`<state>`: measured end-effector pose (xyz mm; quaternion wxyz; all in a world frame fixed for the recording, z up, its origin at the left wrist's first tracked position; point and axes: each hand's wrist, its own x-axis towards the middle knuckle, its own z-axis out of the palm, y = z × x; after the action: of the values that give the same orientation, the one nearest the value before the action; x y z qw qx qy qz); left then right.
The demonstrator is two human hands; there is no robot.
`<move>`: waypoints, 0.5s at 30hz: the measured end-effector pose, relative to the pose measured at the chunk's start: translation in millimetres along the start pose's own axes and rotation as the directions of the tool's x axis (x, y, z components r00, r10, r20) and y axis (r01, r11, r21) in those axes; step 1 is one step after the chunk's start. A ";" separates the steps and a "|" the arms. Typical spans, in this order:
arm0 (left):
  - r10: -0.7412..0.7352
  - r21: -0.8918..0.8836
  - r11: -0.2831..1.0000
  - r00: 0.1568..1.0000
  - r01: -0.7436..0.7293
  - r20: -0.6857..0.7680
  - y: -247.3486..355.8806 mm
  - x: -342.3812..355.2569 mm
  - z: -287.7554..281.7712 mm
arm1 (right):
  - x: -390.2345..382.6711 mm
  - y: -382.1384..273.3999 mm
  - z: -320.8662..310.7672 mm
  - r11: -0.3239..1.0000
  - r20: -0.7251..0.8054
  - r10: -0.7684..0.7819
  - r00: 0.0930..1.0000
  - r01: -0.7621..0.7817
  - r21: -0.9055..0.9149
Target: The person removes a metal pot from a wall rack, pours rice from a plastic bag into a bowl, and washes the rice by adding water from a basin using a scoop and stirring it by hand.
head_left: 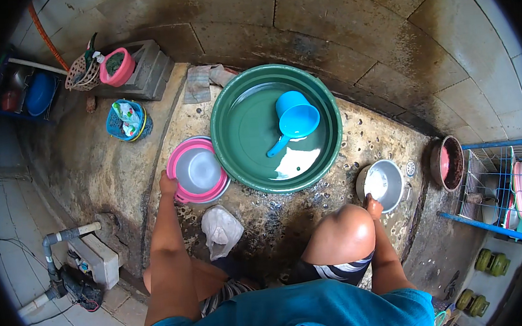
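My left hand [169, 184] is closed on the rim of a pink basin [183, 196], which has a silvery grey inside and appears stacked with another vessel. Over on the right, my right hand [374, 206] grips the near edge of a metal pot [400, 183] that shows a bright white patch inside. Between them, farther off, stands a large round green tub [247, 179] holding water. A blue dipper [299, 121] lies in that tub, its handle toward the near left. Close to the pink basin sits a whitish plastic bag [222, 229], its contents hidden.
Toward the far left are a blue bucket [143, 129], a small pink bowl [122, 66] and a wicker basket [82, 75]. A pump with pipes [79, 285] stands at the lower left. At right are a reddish pot [436, 163] and a blue wire dish rack [489, 229]. A wall rises behind the tub.
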<state>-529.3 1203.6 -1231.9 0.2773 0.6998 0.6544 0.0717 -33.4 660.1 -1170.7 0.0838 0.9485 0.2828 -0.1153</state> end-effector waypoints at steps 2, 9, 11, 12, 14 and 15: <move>0.085 -0.091 0.992 0.996 -0.085 -0.004 -51.1 14.8 -38.5 | -3.9 -44.4 -11.0 0.989 -0.009 0.030 1.000 -0.028 0.148; -0.107 -0.351 0.916 0.960 0.196 0.257 -14.3 15.9 -131.0 | 62.0 -214.6 -130.1 0.426 -0.072 -0.434 0.898 0.275 0.862; -0.083 -0.413 0.895 0.972 0.170 0.220 34.3 -7.7 -166.9 | 96.5 -256.3 -94.2 0.398 0.120 -0.650 0.750 0.202 0.895; -0.078 -0.434 0.889 0.981 0.149 0.177 50.3 -20.4 -188.9 | 115.9 -277.5 -65.9 0.471 0.291 -0.623 0.726 0.050 0.881; -0.114 -0.437 0.889 0.990 0.139 0.082 72.3 -40.6 -201.3 | 153.9 -299.6 -34.9 0.649 0.451 -0.607 0.655 0.081 0.756; -0.093 -0.481 0.869 0.993 0.116 0.071 89.0 -37.1 -184.0 | 185.6 -276.1 -16.6 0.826 0.460 -0.512 0.725 0.269 0.495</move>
<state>-541.5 1223.2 -1025.5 0.4615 0.5733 0.6462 0.2021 -33.0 987.9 -1230.1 -0.0548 0.7811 0.4124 -0.4656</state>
